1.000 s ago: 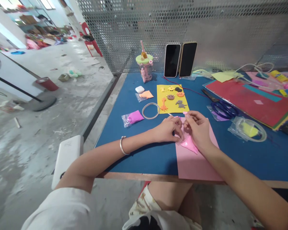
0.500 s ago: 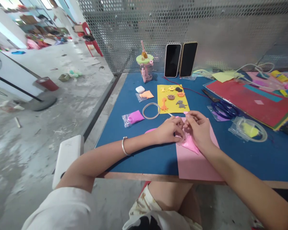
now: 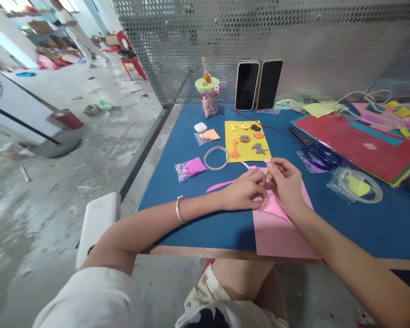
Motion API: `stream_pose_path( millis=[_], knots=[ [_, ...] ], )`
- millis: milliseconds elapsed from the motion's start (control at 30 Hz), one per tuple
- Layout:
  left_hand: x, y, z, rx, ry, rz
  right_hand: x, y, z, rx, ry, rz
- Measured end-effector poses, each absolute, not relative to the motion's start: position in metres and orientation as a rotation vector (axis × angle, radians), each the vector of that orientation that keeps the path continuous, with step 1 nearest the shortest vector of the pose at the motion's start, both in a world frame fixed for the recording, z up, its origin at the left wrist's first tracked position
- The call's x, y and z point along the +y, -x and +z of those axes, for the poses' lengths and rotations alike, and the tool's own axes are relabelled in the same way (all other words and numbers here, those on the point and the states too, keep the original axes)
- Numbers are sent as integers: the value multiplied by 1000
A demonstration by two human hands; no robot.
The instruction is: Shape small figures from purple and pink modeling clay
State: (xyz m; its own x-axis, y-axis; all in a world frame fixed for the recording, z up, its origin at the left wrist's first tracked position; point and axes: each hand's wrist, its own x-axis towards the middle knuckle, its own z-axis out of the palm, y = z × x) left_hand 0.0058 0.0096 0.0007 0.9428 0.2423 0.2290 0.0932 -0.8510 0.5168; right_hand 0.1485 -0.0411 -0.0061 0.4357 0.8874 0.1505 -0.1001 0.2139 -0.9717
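Note:
My left hand [image 3: 248, 191] is closed on the clear plastic edge of a bag of pink modelling clay [image 3: 276, 209], which lies over a pink sheet [image 3: 283, 241]. Close against it, my right hand [image 3: 287, 184] pinches a small lump of pink clay [image 3: 267, 161] between thumb and forefinger. Part of the bag is hidden by the fingers. Beyond my left wrist lies a long pink modelling tool [image 3: 220, 186], partly covered by the hand. A yellow sheet [image 3: 248, 156] behind the hands bears several small clay animals.
A ring [image 3: 216, 158] and a purple-pink clay packet [image 3: 194, 167] lie to the left. Two phones [image 3: 247, 86] lean on the perforated panel beside a lidded cup [image 3: 210, 100]. Scissors [image 3: 321, 156] and coloured sheets [image 3: 369, 141] are at right. A person [image 3: 77, 34] walks in the background.
My left hand has moved slightly down and right, showing more of the pink tool. My right hand keeps its pinch. The person in the background has moved left.

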Motion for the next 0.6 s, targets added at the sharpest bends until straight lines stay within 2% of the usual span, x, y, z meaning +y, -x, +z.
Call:
stream_pose_path(
  millis=[200,333,500,600],
  knots=[
    [11,-4,5,231,-2630,406,-41,-150,-7,-846,1139,827],
    [13,-4,4,340,-2526,546,-41,-151,-8,-807,1110,846],
    [17,-6,8,726,-1983,876,-40,-154,-8,-800,1111,782],
    [17,-7,11,734,-1632,914,-41,-155,-6,-833,1139,708]
  ],
)
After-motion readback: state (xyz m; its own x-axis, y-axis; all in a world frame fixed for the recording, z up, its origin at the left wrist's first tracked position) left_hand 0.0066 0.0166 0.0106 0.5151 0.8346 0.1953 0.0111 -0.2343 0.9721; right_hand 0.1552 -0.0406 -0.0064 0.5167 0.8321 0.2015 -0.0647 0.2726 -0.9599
